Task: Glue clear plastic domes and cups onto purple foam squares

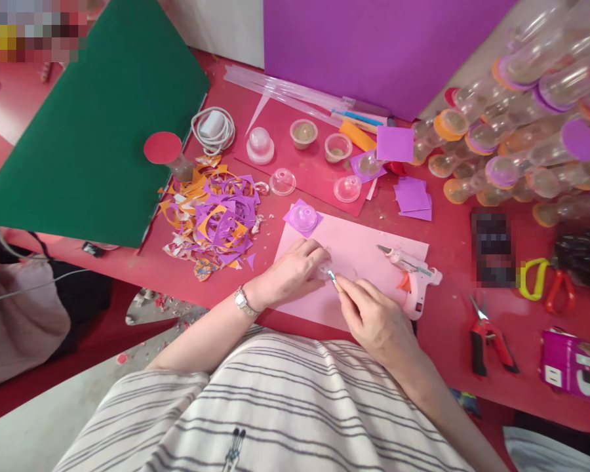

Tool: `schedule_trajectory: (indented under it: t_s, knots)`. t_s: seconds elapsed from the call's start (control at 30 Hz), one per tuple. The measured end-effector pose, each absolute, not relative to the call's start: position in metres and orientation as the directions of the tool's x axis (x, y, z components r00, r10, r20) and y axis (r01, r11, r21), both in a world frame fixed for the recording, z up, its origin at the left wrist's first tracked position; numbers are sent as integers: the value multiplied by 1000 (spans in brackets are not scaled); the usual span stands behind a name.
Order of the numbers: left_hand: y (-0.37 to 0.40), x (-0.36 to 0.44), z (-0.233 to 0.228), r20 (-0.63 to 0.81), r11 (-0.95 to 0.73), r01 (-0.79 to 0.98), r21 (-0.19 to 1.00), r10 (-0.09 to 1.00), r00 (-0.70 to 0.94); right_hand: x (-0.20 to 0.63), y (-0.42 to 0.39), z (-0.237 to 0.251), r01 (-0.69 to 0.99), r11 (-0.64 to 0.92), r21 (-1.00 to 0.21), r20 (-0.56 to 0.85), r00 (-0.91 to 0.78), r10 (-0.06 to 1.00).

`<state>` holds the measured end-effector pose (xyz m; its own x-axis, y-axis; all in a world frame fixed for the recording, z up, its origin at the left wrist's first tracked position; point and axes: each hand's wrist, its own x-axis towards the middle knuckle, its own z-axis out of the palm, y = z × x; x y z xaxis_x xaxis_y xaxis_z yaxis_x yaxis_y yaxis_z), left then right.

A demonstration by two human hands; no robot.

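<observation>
My left hand (295, 272), with a watch on its wrist, is closed with its fingertips on a small clear plastic piece (323, 267), mostly hidden by the fingers. My right hand (373, 314) grips a craft knife (335, 280), its blade against or right beside that plastic. Both hands are low over a pale pink sheet (319, 314). Just beyond my left hand a clear dome lid (303, 216) sits on a purple paper square (291, 214). A pink glue gun (413, 282) lies on the sheet, right of my right hand.
Purple and orange paper scraps (221, 216) are heaped at left. Plastic cups (303, 134) and more dome lids (282, 182) stand behind. Stacked clear bottles (531, 137) fill the right back. Red-handled pliers (489, 341) and yellow-handled scissors (533, 278) lie at right. A green board (108, 131) stands at left.
</observation>
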<state>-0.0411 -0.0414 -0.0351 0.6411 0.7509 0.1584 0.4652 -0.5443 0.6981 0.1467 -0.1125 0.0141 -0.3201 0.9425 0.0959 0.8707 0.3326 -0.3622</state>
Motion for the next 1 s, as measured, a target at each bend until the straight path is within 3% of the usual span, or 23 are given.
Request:
schedule_trajectory:
  t_s: [0.57,0.67,0.87,1.0]
  knots:
    - [-41,-39,-35,164,-549,434,715,734,659,143,-102,15,862,327,-387,40,-339,940]
    - [-40,-40,-33,141,-538,435,722,730,669,144,-101,17,876,375,-303,41,-381,924]
    - [-40,-40,-35,167,-564,445,695,729,664,142,-103,22,872,489,-16,48,-488,872]
    - [-40,-40,-36,185,-559,432,708,737,650,141,-106,26,836,546,60,72,-549,833]
